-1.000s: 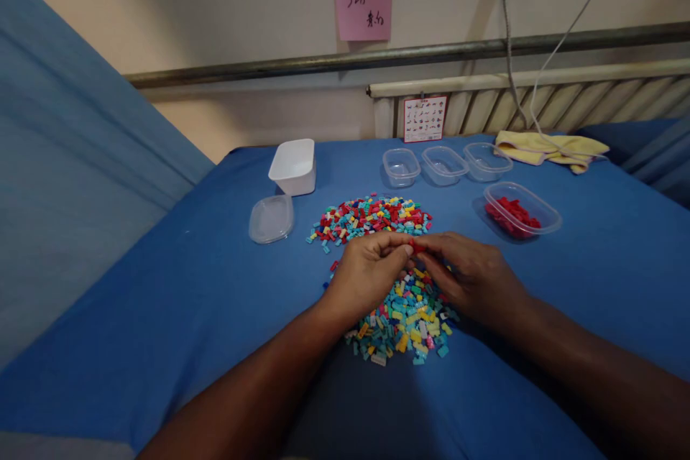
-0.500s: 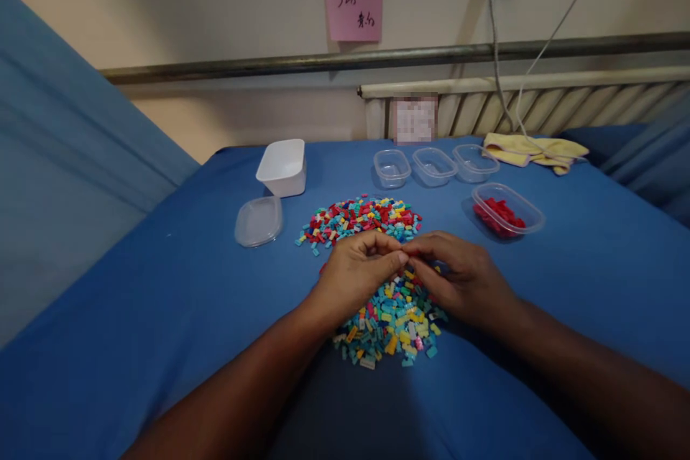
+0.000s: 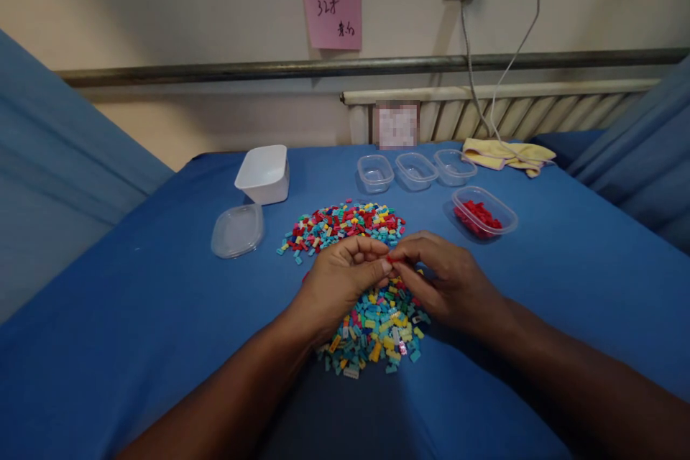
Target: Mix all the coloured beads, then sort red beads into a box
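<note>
A heap of small coloured bricks (image 3: 345, 224) lies in the middle of the blue table (image 3: 134, 316). My left hand (image 3: 339, 280) and my right hand (image 3: 442, 277) rest over the heap with their fingertips meeting. Between those fingertips a small red brick (image 3: 393, 257) is pinched. To the right a clear tub (image 3: 484, 212) holds red bricks. Both hands hide part of the pile beneath them.
Behind the heap stand three clear tubs (image 3: 415, 170), holding nothing. At the left are a white tub (image 3: 264, 174) and a clear lid (image 3: 238, 230). A yellow cloth (image 3: 507, 155) lies at the back right. A pink note (image 3: 332, 9) hangs on the wall.
Everything on the table has slid left and slightly down as the camera turned. My hands stay together over the pile, pinching at a small red brick.
</note>
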